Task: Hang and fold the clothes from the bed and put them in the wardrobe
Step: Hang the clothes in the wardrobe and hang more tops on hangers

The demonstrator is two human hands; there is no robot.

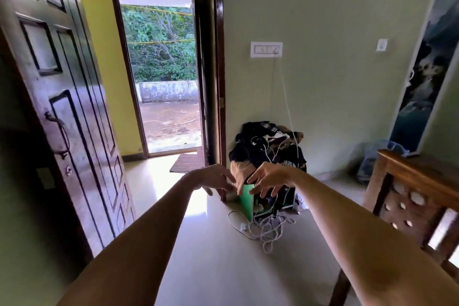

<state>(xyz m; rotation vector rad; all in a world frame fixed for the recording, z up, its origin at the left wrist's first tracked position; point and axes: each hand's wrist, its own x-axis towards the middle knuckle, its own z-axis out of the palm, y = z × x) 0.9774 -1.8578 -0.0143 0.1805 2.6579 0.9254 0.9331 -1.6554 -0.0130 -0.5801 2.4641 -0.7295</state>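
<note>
Head cam view: both arms are stretched out in front, left hand (216, 179) and right hand (268, 177) close together, fingers spread loose, nothing held in either one. Fingertips nearly meet, but I can't tell if they touch.

Past the hands there's a small green rack (248, 201) standing on the floor (211, 256), at the floor's far edge against the wall, just beside the dark door frame. It's totally buried: a heap of clothes (263, 146), mostly dark with some tan bits, is piled on top and spills over its sides. The lower compartments hold some stuff too, too dark and small to make out. White cables (265, 228) lie tangled on the floor at the foot of the rack, and one runs up to the switchboard (266, 49) on the wall.

Wooden bed end (417, 196) pokes in at the right edge; none of the mattress shows. On the left, a panelled wooden door (69, 107) stands open, and a doormat (187, 163) lies at the open doorway.
</note>
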